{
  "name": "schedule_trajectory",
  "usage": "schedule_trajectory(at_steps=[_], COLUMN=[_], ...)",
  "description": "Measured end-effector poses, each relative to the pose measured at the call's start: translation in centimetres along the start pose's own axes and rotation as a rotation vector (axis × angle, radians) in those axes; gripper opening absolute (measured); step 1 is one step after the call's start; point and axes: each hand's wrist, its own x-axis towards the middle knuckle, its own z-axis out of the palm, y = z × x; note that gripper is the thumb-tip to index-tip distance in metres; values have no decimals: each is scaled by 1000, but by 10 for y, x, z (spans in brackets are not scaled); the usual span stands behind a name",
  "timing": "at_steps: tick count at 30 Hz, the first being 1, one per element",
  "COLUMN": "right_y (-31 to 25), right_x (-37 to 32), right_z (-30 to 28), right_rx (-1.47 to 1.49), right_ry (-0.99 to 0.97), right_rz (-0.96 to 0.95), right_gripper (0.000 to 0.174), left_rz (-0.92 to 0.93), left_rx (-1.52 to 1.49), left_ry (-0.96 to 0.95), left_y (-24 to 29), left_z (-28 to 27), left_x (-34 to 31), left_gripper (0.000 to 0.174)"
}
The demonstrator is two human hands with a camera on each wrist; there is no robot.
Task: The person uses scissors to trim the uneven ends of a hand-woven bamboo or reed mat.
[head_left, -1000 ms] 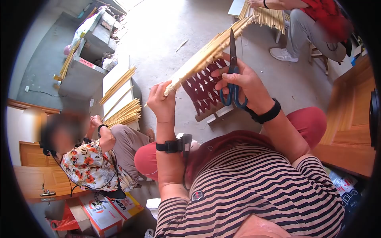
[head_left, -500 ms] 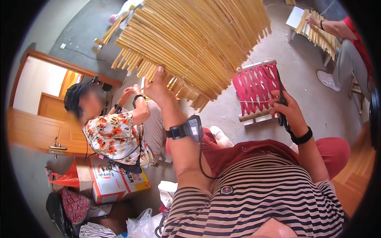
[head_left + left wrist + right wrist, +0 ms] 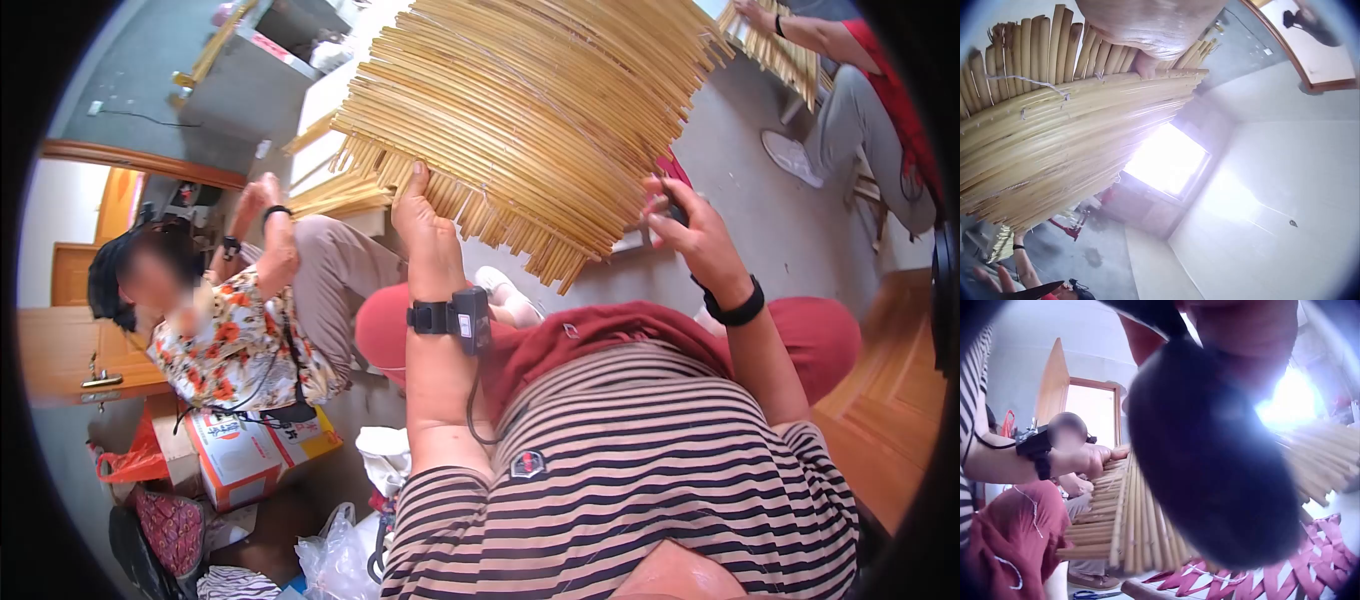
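A broad mat of yellow stalks (image 3: 530, 120), tied in rows with thin string, is held up in front of the body. My left hand (image 3: 430, 235) grips its near left edge, thumb lying over the face; the left wrist view shows string (image 3: 1041, 82) looped round the stalk ends. At the mat's right edge, my right hand (image 3: 700, 240) holds dark-handled scissors (image 3: 1210, 462), their handle large and blurred in the right wrist view. A scissor blade (image 3: 1038, 290) shows low in the left wrist view. Most of a stool seat of red crossed straps (image 3: 1310, 562) is hidden behind the mat.
A seated person in a floral shirt (image 3: 240, 335) is at left, near more stalks (image 3: 345, 195). A person in red (image 3: 870, 60) sits at far right, working over stalks. A carton (image 3: 240, 455) and plastic bag (image 3: 335, 555) lie lower left.
The mat, nearly edge-on a second ago, now shows its broad face. My right hand with the scissors first swung right and down, then came up and left to the mat's right edge.
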Motion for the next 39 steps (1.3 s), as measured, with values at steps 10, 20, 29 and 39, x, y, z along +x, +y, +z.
schedule_trajectory(at_steps=[10,20,29,39], right_y=[62,124,118,82], right_x=[77,104,105,121], right_z=[3,17,6,-25], right_rx=[-473,-816,-754,-785], right_ry=[-191,-196,-335,-464], right_rz=[-83,-391,-366,-232], right_gripper=[36,43,50,51], left_rz=[-396,-684,-642,-593], left_rx=[-48,87,-111,-170], left_ry=[237,-84,-89,82], left_y=[-168,-179,-152,-143], left_z=[-23,-30,-67,-32], left_x=[-20,-94,-80,-74], left_gripper=[32,51,75,53])
